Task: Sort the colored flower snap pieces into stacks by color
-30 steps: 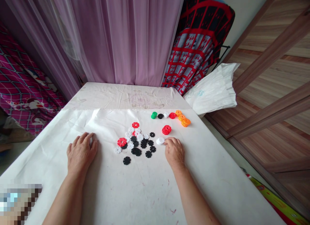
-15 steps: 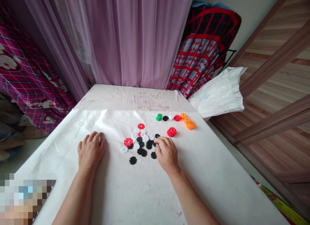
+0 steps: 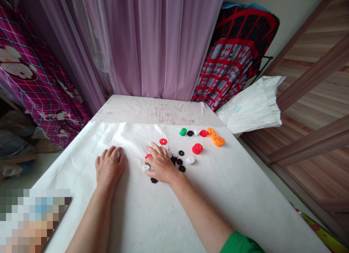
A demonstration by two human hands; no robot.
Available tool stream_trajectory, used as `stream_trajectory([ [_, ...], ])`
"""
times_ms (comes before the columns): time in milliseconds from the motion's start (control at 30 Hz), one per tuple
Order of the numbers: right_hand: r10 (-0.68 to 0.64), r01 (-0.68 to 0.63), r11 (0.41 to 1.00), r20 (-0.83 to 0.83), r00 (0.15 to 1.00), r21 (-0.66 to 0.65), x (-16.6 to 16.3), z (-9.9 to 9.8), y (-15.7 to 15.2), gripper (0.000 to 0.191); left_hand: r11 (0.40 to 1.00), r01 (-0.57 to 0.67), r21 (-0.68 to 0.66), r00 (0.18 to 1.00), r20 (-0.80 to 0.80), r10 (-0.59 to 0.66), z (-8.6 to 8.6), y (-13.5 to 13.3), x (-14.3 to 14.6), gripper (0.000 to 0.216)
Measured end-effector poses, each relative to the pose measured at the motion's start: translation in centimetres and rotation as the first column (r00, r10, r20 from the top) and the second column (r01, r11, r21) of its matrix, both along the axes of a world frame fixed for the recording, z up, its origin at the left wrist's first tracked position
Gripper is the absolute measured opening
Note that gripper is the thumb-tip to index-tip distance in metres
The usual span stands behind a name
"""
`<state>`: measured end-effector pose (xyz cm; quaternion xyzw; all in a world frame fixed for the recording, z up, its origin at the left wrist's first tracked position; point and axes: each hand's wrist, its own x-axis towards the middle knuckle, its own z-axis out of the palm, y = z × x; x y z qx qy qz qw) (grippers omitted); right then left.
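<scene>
My left hand rests palm down on the white-covered table, its fingers stretched forward and slightly bent. My right hand is spread over a loose pile of small notched plastic discs, like snowflake building discs, and hides much of it. By its thumb lies a white disc, partly covered. A red disc shows beyond the fingertips, and another red disc peeks out beside them. Several black discs lie right of the hand, and one black disc lies nearer me.
Sorted discs stand to the right: a white stack, a red stack, and a back row with green, black, white, red and orange ones. A white bag hangs by the right edge. A blurred-out object lies front left.
My right hand has moved left, from the right side of the pile onto its middle, and opened. A white stack now shows where it was. My left hand stays put; the view shifted slightly.
</scene>
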<state>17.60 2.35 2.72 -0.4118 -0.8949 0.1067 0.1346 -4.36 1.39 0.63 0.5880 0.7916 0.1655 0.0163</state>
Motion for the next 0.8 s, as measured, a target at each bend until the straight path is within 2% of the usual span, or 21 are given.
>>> stream_trajectory([
  [133, -0.033, 0.032, 0.999, -0.075, 0.997, -0.018, -0.2, -1.3, -0.5, 0.014, 1.0, -0.002, 0.009, 1.0, 0.009, 0.002, -0.1, 0.0, 0.0, 0.05],
  [233, -0.065, 0.067, 0.998, -0.104, 0.992, 0.012, -0.1, -1.7, -0.8, 0.025, 1.0, 0.002, 0.004, 1.0, 0.013, -0.002, -0.1, 0.0, 0.0, 0.05],
  [333, -0.038, 0.04, 0.999, -0.075, 0.996, 0.018, 0.2, -1.3, -0.7, 0.032, 1.0, 0.002, -0.006, 1.0, 0.0, -0.002, 0.1, 0.0, 0.0, 0.051],
  [467, -0.037, 0.036, 0.999, -0.038, 0.999, -0.014, 0.0, -0.5, -0.2, 0.02, 0.995, 0.047, -0.088, 0.997, -0.054, -0.052, 0.4, 0.0, 0.2, 0.062],
  [567, -0.045, 0.043, 0.998, -0.037, 0.998, -0.042, -0.6, -0.4, -0.2, 0.022, 0.989, 0.079, -0.125, 0.992, -0.083, -0.09, 0.5, -0.1, 0.3, 0.071],
  [700, -0.041, 0.048, 0.998, -0.14, 0.989, 0.047, -0.3, -0.3, -0.6, 0.026, 0.991, 0.053, -0.123, 0.991, -0.112, -0.067, 0.4, -0.3, 0.2, 0.074],
  [800, -0.128, 0.177, 0.974, -0.298, 0.946, 0.143, 2.9, -0.2, -0.8, 0.022, 0.987, 0.036, -0.154, 0.994, -0.092, -0.051, 0.6, -0.6, -0.5, 0.077],
])
